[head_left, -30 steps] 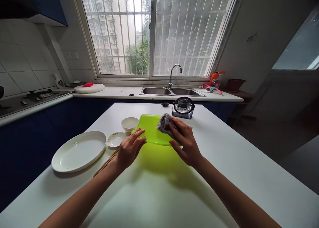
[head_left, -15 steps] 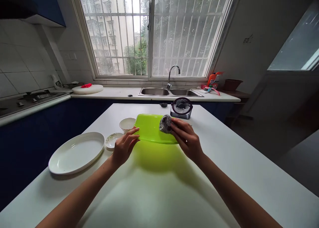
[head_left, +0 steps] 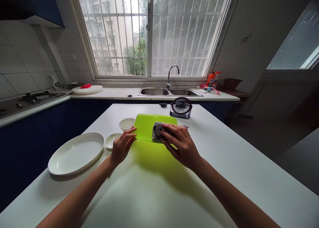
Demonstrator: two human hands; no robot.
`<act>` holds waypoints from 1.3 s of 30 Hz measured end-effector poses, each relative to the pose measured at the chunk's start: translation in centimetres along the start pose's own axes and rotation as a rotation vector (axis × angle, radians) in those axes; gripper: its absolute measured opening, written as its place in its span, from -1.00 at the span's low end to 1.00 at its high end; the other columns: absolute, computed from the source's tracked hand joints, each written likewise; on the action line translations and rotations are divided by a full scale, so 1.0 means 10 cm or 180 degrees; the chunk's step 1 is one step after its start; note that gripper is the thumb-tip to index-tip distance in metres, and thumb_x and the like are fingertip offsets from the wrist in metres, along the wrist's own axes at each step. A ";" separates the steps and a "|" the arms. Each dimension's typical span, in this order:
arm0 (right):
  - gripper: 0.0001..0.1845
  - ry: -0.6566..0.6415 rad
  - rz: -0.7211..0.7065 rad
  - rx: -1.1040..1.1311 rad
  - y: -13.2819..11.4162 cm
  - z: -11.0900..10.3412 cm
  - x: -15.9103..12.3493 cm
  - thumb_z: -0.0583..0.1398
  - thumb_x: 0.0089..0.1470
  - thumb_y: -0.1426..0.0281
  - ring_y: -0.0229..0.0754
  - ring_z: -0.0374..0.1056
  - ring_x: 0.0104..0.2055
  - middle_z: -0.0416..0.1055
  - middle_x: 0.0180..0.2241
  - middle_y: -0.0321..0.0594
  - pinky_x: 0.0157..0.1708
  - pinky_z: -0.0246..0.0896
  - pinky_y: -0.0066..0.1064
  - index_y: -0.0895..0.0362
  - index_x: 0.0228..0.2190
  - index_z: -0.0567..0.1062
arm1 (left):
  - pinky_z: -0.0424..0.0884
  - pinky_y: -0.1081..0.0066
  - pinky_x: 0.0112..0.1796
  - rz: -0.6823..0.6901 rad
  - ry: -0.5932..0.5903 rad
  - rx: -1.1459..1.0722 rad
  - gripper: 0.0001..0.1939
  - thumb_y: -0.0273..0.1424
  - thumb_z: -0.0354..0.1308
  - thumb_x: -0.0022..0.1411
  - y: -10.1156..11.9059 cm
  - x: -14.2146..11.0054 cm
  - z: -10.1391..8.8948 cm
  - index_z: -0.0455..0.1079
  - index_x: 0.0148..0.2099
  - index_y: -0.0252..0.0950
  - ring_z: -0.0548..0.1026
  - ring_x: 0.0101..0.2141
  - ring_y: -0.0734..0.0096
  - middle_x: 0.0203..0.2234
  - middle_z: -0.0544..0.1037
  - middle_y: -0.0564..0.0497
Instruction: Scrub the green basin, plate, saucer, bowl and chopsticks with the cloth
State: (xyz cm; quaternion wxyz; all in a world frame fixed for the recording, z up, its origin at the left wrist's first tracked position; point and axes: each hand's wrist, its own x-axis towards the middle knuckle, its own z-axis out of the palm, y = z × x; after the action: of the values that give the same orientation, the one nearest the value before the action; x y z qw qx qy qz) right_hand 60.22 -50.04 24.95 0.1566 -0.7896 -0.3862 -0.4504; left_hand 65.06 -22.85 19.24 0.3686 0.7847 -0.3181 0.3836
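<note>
Cloth [head_left: 157,131] on green tray [head_left: 144,125]

Left hand [head_left: 121,146] clamps the tray's left edge; right hand [head_left: 183,146], set apart, grips the cloth against the tray; tray is over the table [head_left: 239,165]; bowl [head_left: 126,123] and dish [head_left: 110,141] sit near the left hand; fan [head_left: 181,108] stands beyond.

I'm in a kitchen: I see a steel double sink [head_left: 155,92], a tap [head_left: 168,76] at the sink's back edge, a window [head_left: 149,35] above it, a stove [head_left: 26,102] well left of it, crockery [head_left: 77,151] this side of it.
</note>
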 end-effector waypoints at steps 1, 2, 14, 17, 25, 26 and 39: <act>-0.68 -0.0024 0.0016 -0.0055 0.00 -0.01 0.01 0.16 0.26 0.42 0.06 0.35 0.12 0.43 0.10 0.03 0.00 0.33 -0.05 0.08 0.05 0.47 | 0.56 0.18 -0.04 -0.0009 -0.0012 -0.0026 -0.89 -0.32 0.08 0.37 0.00 0.00 0.00 0.42 -0.18 -0.19 0.54 0.04 0.18 -0.05 0.62 -0.11; -0.70 -0.0035 0.0034 -0.0088 0.00 -0.01 0.02 0.17 0.27 0.40 0.05 0.36 0.11 0.43 0.10 0.02 -0.01 0.33 -0.07 0.07 0.02 0.48 | 0.55 0.17 -0.02 -0.0016 -0.0026 -0.0052 -0.89 -0.32 0.09 0.36 -0.01 -0.01 0.00 0.42 -0.17 -0.19 0.53 0.05 0.18 -0.05 0.61 -0.11; -0.66 0.0359 0.1129 0.0221 0.49 0.01 -0.12 0.19 0.26 0.28 0.03 0.44 0.00 0.50 0.01 -0.06 -0.03 0.38 -0.09 0.03 0.06 0.43 | 0.51 0.14 0.04 -0.0186 0.0078 -0.0091 -0.87 -0.28 0.11 0.34 -0.08 -0.06 0.01 0.45 -0.19 -0.18 0.52 0.06 0.18 -0.08 0.64 -0.07; -0.57 0.0242 0.0934 0.0182 0.45 0.02 -0.11 0.17 0.28 0.31 0.03 0.41 0.05 0.46 0.06 -0.04 0.00 0.36 -0.08 0.02 0.16 0.35 | 0.51 0.14 0.03 -0.0277 0.0135 -0.0172 -0.85 -0.24 0.13 0.33 -0.09 -0.07 0.01 0.45 -0.21 -0.17 0.53 0.05 0.17 -0.09 0.64 -0.07; -0.63 -0.0249 0.0083 0.0101 0.16 -0.06 0.00 0.16 0.28 0.42 0.05 0.32 0.15 0.42 0.12 -0.04 0.04 0.28 -0.03 0.04 0.10 0.41 | 0.56 0.23 -0.07 -0.0326 0.0204 -0.0095 -0.84 -0.25 0.08 0.36 -0.13 -0.06 -0.02 0.42 -0.20 -0.18 0.54 0.04 0.20 -0.06 0.63 -0.09; -0.62 -0.0309 0.0035 0.0098 0.15 -0.06 0.00 0.18 0.27 0.38 0.06 0.31 0.15 0.41 0.13 -0.04 0.05 0.28 -0.02 0.04 0.11 0.41 | 0.56 0.22 -0.07 -0.0314 0.0211 -0.0100 -0.85 -0.26 0.07 0.37 -0.13 -0.06 -0.02 0.41 -0.20 -0.18 0.55 0.04 0.20 -0.06 0.63 -0.09; -0.61 -0.0111 -0.0315 -0.0317 0.11 -0.02 0.01 0.23 0.21 0.43 0.08 0.35 0.07 0.44 0.07 0.08 -0.04 0.35 -0.05 0.15 0.07 0.43 | 0.58 0.30 -0.16 0.0712 0.0173 0.0910 -0.81 -0.46 0.11 0.34 0.09 0.11 -0.08 0.39 -0.01 -0.23 0.58 -0.01 0.20 0.01 0.57 -0.17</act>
State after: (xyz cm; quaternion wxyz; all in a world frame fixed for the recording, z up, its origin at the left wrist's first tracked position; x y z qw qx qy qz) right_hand 60.91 -50.82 25.22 0.0878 -0.7842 -0.4045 -0.4624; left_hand 64.62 -22.93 20.84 0.2168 0.7782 -0.3355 0.4846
